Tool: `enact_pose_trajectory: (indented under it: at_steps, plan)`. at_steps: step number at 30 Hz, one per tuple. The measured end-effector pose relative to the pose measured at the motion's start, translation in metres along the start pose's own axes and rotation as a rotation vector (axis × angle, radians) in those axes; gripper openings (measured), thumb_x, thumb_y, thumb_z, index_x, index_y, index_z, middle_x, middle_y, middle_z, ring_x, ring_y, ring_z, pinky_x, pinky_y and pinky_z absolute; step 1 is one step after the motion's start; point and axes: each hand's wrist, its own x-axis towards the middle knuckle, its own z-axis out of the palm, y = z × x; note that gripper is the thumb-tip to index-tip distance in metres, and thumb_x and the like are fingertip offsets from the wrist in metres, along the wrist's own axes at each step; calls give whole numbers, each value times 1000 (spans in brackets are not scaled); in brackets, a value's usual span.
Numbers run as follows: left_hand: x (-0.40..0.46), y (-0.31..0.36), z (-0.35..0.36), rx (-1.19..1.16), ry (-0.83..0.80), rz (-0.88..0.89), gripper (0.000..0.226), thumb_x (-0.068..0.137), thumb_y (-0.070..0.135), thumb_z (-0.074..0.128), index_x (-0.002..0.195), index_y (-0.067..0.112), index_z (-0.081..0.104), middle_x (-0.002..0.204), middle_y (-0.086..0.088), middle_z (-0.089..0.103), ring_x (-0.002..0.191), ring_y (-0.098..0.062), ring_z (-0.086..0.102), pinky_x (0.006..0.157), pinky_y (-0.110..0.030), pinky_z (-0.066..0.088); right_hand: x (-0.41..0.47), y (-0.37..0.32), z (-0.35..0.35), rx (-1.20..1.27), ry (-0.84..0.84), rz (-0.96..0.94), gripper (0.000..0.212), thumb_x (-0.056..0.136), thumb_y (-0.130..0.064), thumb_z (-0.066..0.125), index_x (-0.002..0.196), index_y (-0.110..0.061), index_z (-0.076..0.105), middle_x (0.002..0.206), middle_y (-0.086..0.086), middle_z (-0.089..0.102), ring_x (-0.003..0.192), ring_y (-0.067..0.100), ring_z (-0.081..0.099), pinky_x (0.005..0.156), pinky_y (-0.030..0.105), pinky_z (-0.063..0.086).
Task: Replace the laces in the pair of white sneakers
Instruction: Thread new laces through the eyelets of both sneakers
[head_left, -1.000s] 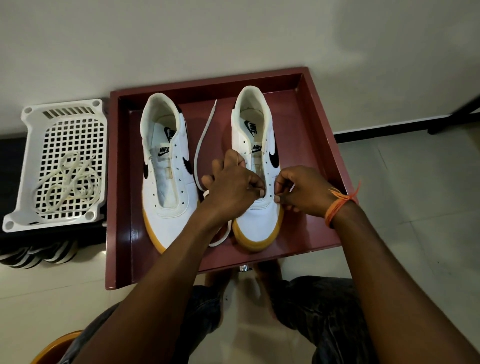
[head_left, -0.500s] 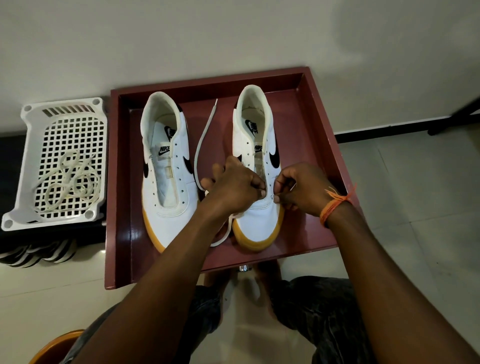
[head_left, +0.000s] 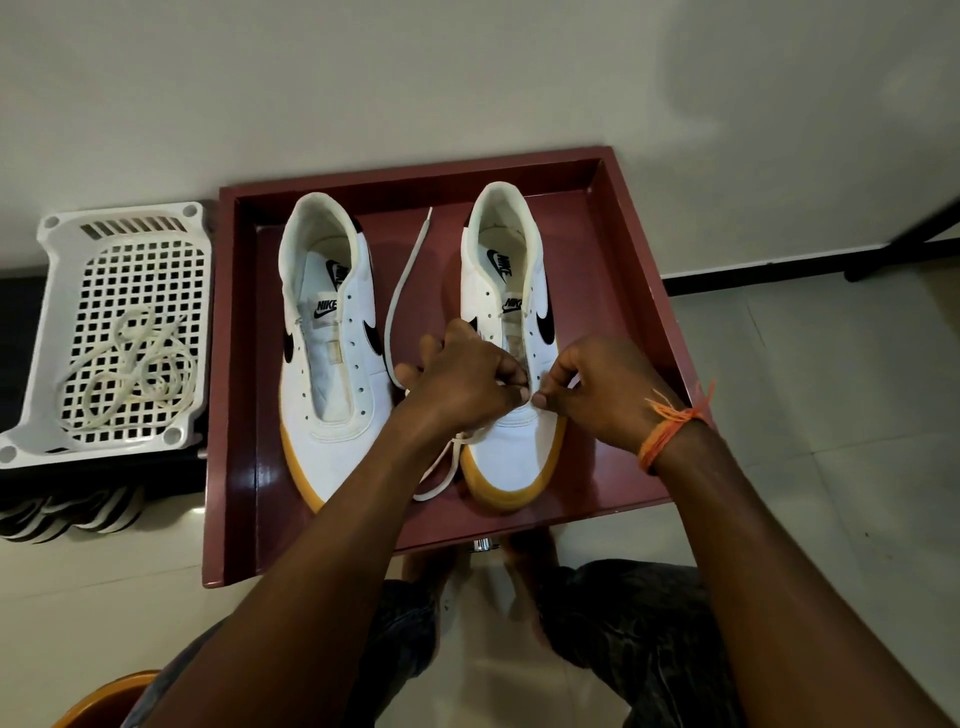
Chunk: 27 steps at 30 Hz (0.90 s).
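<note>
Two hands at right white canvas sneaker with yellow sole (head_left: 511, 441) in dark red wooden tray (head_left: 234, 395). Left hand (head_left: 462, 379) and right hand (head_left: 597, 389) pinch flat white lace (head_left: 410, 270) at lowest holes. Lace soft, floppy, light; hold near stiff tip.

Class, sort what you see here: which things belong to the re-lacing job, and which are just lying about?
Belongs to the job:
right sneaker
left sneaker
white lace
left hand
right hand
red tray

Lying about:
white basket holding old laces
striped footwear
orange rim
</note>
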Motion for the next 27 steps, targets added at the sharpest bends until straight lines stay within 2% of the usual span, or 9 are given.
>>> enact_pose_trajectory:
  at_steps: [3, 8, 10, 13, 16, 17, 21, 24, 27]
  plan:
    - [1, -1, 1, 8, 3, -3, 12, 91, 42, 65, 100, 36, 71, 128, 0, 30, 127, -26, 24, 88, -35, 17, -1, 1, 0, -39, -3, -12, 23, 79, -35, 80, 71, -13, 76, 85, 0, 73, 72, 15, 66, 71, 33, 56]
    - [4, -8, 1, -10, -1, 61, 11, 90, 43, 67, 99, 40, 71, 123, 5, 32, 122, -19, 25, 88, -33, 18, -1, 0, -2, -81, -11, -75, 17, 83, -25, 75, 72, -12, 76, 79, 3, 71, 75, 20, 65, 75, 39, 56]
    - [6, -10, 0, 13, 16, 98, 2, 84, 52, 68, 85, 53, 67, 125, 7, 46, 124, -19, 30, 91, -36, 23, -2, 2, -8, -60, -21, -81, 20, 83, -22, 73, 70, -7, 74, 74, 5, 71, 70, 19, 66, 73, 38, 56]
    - [11, -14, 0, 19, 29, 138, 19, 77, 60, 67, 63, 67, 57, 116, 4, 60, 123, -22, 42, 101, -45, 32, -6, 7, -24, 130, -102, 23, 15, 81, -11, 74, 70, -2, 74, 67, 7, 72, 60, 17, 70, 66, 32, 60]
    - [6, -11, -2, 26, 75, 111, 4, 84, 50, 70, 88, 52, 71, 119, 2, 50, 122, -20, 36, 97, -37, 26, -13, 25, -46, 231, -98, 123, 8, 79, -3, 75, 71, -1, 75, 65, 7, 73, 60, 18, 72, 58, 24, 59]
    - [6, -11, -2, 42, 80, 111, 10, 85, 49, 69, 94, 46, 73, 121, 2, 49, 122, -21, 36, 94, -36, 24, -16, 34, -55, 265, -64, 166, 7, 79, -1, 74, 72, 0, 74, 65, 9, 73, 61, 18, 72, 56, 22, 59]
    - [6, -13, -2, 20, 52, 117, 12, 86, 48, 69, 95, 43, 74, 118, 4, 46, 121, -20, 32, 99, -39, 25, -29, 68, -80, 370, 58, 332, 5, 81, 2, 72, 76, 1, 71, 73, 16, 73, 68, 25, 74, 63, 30, 62]
    - [4, -11, -1, 23, 58, 103, 14, 88, 44, 67, 101, 40, 74, 120, 1, 38, 122, -24, 29, 97, -34, 22, -27, 65, -76, 274, 114, 289, 5, 78, -4, 77, 77, -5, 73, 75, 12, 73, 66, 25, 72, 63, 34, 62]
    - [5, -12, 2, 9, 67, 112, 15, 87, 44, 68, 100, 41, 74, 129, 0, 48, 129, -27, 29, 93, -33, 20, -17, 43, -67, 180, 170, 206, 23, 72, -15, 83, 92, -14, 72, 87, 1, 69, 68, 19, 68, 62, 36, 61]
